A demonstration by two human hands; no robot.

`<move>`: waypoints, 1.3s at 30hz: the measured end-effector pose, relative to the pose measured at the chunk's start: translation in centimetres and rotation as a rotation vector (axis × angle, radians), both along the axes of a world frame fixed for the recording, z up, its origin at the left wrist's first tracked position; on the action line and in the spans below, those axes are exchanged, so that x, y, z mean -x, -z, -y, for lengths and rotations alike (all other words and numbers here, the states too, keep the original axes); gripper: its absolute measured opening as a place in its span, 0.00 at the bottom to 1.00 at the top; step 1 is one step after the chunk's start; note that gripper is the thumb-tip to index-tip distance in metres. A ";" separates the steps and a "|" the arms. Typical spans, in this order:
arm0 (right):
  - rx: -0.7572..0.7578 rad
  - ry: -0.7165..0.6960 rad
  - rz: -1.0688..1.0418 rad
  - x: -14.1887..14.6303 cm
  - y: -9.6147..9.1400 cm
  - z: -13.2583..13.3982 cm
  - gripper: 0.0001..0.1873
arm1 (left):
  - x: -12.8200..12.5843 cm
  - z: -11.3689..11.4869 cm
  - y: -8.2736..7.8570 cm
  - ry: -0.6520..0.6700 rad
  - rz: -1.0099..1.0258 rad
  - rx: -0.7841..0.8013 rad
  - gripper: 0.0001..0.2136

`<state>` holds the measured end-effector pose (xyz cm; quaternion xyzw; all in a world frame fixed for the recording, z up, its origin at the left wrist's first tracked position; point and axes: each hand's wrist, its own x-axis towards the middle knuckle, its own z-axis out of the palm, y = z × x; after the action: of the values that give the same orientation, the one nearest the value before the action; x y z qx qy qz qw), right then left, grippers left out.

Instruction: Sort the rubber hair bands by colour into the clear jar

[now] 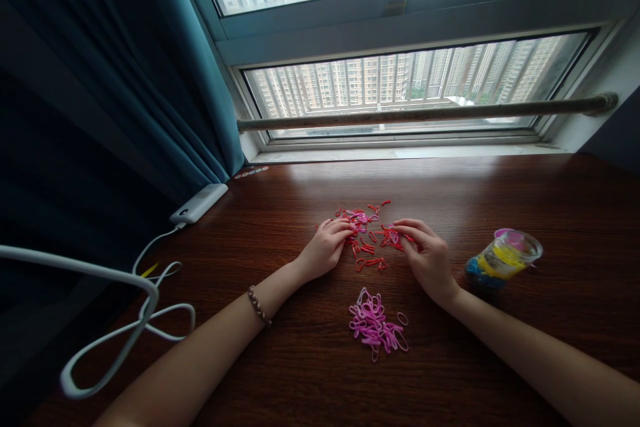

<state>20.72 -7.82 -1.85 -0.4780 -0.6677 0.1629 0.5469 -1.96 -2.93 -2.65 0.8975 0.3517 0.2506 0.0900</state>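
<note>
A loose pile of small red and pink rubber bands (367,249) lies spread on the dark wooden table. My left hand (327,247) reaches into the pile's left side, its fingers closed together at a pink band; the thumb is mostly hidden. On the right side of the pile, my right hand (429,257) has thumb and fingers drawn together around red and pink bands. Nearer to me sits a separate heap of pink rubber bands (375,323), with one loop lying slightly apart at its right. Neither hand touches that heap.
To the right, a clear plastic jar (505,259) with a yellow label lies tilted, blue and pink bits inside. A white power bank (200,203) with a white cable (145,310) is at left, beside the blue curtain (200,80). A window with a rail (425,115) stands behind.
</note>
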 end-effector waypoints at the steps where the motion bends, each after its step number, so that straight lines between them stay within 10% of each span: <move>1: -0.011 -0.018 -0.001 0.0 -0.1 0.2 0.10 | 0.0 0.0 0.0 -0.007 0.037 0.012 0.15; 14: -0.125 -0.314 0.147 1.0 -0.5 2.3 0.10 | 0.9 -1.1 0.2 -0.310 0.630 0.380 0.07; 25: -0.307 -0.675 0.508 1.1 -0.9 3.4 0.14 | 0.8 -1.1 0.3 -0.345 0.683 0.425 0.14; 33: 0.180 0.223 0.476 0.3 0.4 0.6 0.10 | 0.2 0.6 -0.9 -0.103 0.459 0.159 0.08; 39: 0.301 0.235 0.414 -0.1 1.2 -0.2 0.16 | -1.1 3.9 -2.0 0.333 0.113 0.037 0.07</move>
<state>20.85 -7.60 -3.03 -0.6512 -0.6734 0.0947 0.3369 -0.85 -6.87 -0.68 0.9260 0.1971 0.2757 0.1665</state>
